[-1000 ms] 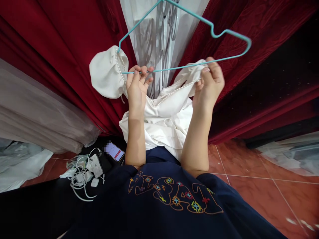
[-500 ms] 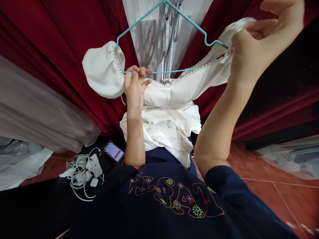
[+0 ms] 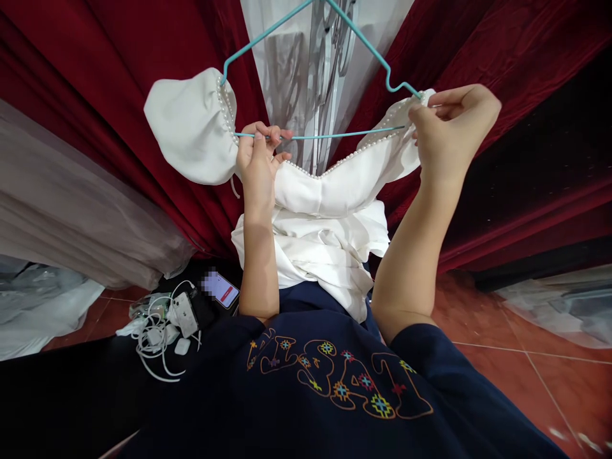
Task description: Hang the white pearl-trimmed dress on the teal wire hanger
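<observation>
A white dress [image 3: 329,191] with a pearl-beaded neckline hangs on a light-blue wire hanger [image 3: 363,41], its lower part bunched on my lap. The puffed sleeve [image 3: 189,127] at left sits over one end of the hanger. My left hand [image 3: 261,153] pinches the hanger's lower bar near that sleeve. At the hanger's other end, my right hand [image 3: 447,124] grips the beaded edge of the dress around the wire corner. My right fingertips are partly hidden behind the fabric.
Dark red curtains [image 3: 191,38] hang in front, with white cloth [image 3: 287,64] between them. Left of me, a black surface [image 3: 86,395] bears a lit phone [image 3: 222,290], another phone [image 3: 185,313] and white cables [image 3: 148,350]. Clear plastic [image 3: 564,303] lies on the red tile floor [image 3: 530,382].
My right hand has moved left and down, bringing the dress edge in toward the hanger's corner. The hanger has risen slightly in view. My left hand stays at the bar.
</observation>
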Demonstrator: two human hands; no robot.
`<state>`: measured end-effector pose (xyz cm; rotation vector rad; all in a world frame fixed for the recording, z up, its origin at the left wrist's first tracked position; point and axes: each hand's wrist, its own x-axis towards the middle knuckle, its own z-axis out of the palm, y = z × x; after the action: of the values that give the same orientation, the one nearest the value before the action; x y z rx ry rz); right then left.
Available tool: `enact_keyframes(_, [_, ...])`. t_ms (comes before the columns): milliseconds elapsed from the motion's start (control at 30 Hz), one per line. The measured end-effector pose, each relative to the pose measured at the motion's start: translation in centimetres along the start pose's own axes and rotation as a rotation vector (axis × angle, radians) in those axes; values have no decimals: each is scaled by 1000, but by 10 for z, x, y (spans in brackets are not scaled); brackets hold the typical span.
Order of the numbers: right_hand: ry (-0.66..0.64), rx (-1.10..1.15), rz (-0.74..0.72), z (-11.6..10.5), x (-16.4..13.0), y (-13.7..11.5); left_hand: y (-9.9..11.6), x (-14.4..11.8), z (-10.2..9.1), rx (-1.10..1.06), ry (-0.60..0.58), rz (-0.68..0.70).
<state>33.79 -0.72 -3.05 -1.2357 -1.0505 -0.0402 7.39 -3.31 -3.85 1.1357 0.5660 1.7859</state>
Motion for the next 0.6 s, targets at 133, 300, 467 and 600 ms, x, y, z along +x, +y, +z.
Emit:
enact_keyframes(133, [-22, -2, -4, -4, 5, -11, -1, 1, -1, -6, -37, 53])
enact_keyframes(300, [83, 175, -97, 6, 20, -26, 3, 0, 3, -36, -16, 19])
enact_keyframes(467, [-12, 323, -96, 43, 6, -34, 6, -1, 3, -23, -16, 19])
enact_keyframes(600, [104, 391, -94, 41, -47, -46, 6, -3, 2, 18, -25, 12])
